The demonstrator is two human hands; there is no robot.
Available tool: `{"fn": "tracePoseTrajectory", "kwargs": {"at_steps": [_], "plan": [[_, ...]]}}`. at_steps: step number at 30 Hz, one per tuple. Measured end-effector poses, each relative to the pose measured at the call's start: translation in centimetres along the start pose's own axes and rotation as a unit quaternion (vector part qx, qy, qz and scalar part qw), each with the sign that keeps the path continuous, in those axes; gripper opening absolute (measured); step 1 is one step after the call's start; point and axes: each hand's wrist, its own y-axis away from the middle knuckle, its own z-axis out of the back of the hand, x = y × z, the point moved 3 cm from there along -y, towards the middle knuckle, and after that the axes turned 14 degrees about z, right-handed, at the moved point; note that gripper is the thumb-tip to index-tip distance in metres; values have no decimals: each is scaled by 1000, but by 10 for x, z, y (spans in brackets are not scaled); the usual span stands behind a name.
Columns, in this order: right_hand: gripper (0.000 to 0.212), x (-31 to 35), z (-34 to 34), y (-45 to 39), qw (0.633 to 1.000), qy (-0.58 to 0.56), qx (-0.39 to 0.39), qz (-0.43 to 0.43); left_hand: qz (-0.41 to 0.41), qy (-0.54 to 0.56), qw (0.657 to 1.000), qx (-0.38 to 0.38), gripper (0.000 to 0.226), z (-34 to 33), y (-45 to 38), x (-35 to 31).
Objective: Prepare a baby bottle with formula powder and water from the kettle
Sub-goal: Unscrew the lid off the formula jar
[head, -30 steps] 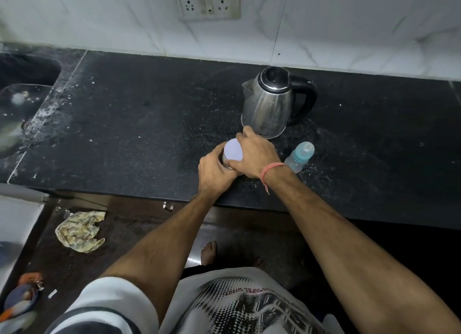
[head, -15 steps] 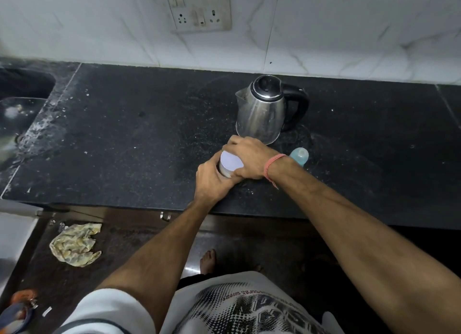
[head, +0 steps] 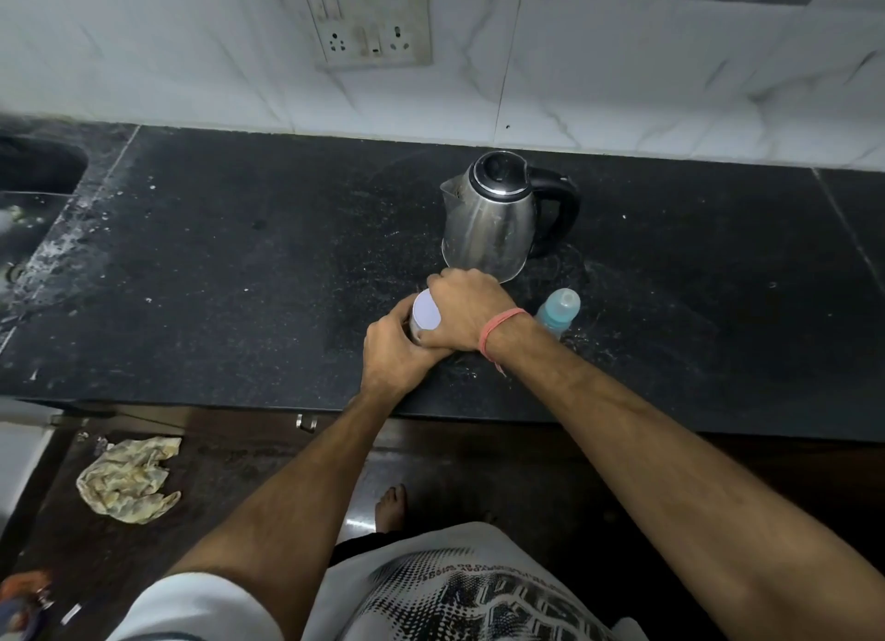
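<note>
— What carries everything here?

— A black speckled stone tabletop (head: 239, 266), dusted with pale flecks, running along a white tiled wall.

— What stands on it?

— A steel kettle (head: 488, 223) with a black handle stands toward the back. Nearer the front edge is a tin with a pale lid (head: 425, 311), and to its right, in front of the kettle, a small blue baby bottle (head: 558, 311).

— And below?

— A dark floor (head: 230, 468) with a crumpled yellowish cloth (head: 129, 482) lying on it.

Both hands (head: 433, 334) curled, wrists touching
</note>
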Motion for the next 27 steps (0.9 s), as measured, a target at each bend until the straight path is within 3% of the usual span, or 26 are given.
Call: {"fn": "tracePoseTrajectory", "kwargs": {"at_steps": [4,9,15,18,21,27], "plan": [[58,1,3,-4,998,-29,26,39,4,-7,1000,-4,90,1,-1,0],[69,-3,7,-6,993,-57,74,78,8,1,1000,-8,82,-1,-1,0],[80,-9,5,-5,986,-97,107,86,15,8,1000,-12,92,0,2,0],[73,-9,7,-3,990,-92,94,46,6,5,1000,-9,92,2,2,-2],[76,-5,5,-2,999,-2,54,4,2,7,1000,-4,92,2,2,-2],[62,5,7,-7,997,-5,38,63,8,-1,1000,3,82,1,-1,2]]}}
